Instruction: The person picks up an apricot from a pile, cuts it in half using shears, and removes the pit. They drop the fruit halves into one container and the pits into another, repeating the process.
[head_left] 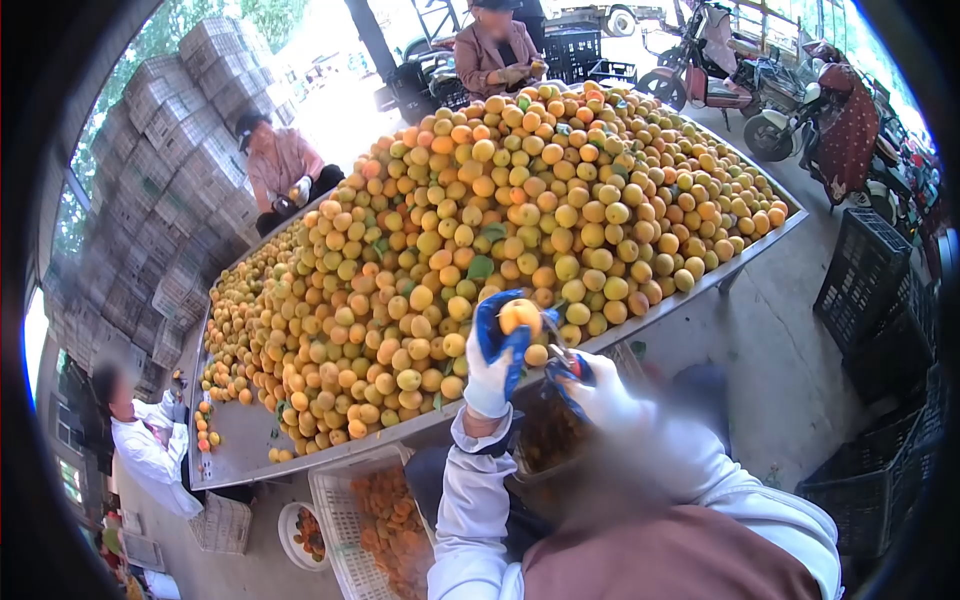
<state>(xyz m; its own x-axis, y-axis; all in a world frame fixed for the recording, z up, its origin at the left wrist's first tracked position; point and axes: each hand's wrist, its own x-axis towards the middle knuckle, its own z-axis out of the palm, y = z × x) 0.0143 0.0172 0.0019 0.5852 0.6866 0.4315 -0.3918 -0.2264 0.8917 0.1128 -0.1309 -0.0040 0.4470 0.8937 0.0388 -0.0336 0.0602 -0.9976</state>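
Orange-yellow, one apricot (520,316) sits in the left hand (497,362), which wears a white glove with blue fingers. That grip is clamped around the fruit from below and behind, the blue fingertips curling up on both sides of it, so the apricot rides at the top of the hand, held up just in front of the near rim of the counter (700,288). The right hand (590,388), gloved the same way, is just beside and a little lower, to the right of the fruit. Its grip is closed on a small tool (558,352) whose tip points up and left toward the apricot; whether the tip touches the fruit I cannot tell.

Behind both hands the counter carries a great heap of apricots (500,200), yellow to orange with a few green leaves among them, piled highest near the middle and thinning toward the bare metal at the left end. Below the near rim, left of the person's sleeve, a white crate (340,520) holds darker orange pieces, and a round bowl (300,535) lies beside it on the floor. Three other people sit around the counter: one at the far end, one at the far left side, one in white at the near left corner. Stacked crates (170,170) rise on the left, black crates (870,280) stand on the right, and scooters (720,60) are parked beyond.
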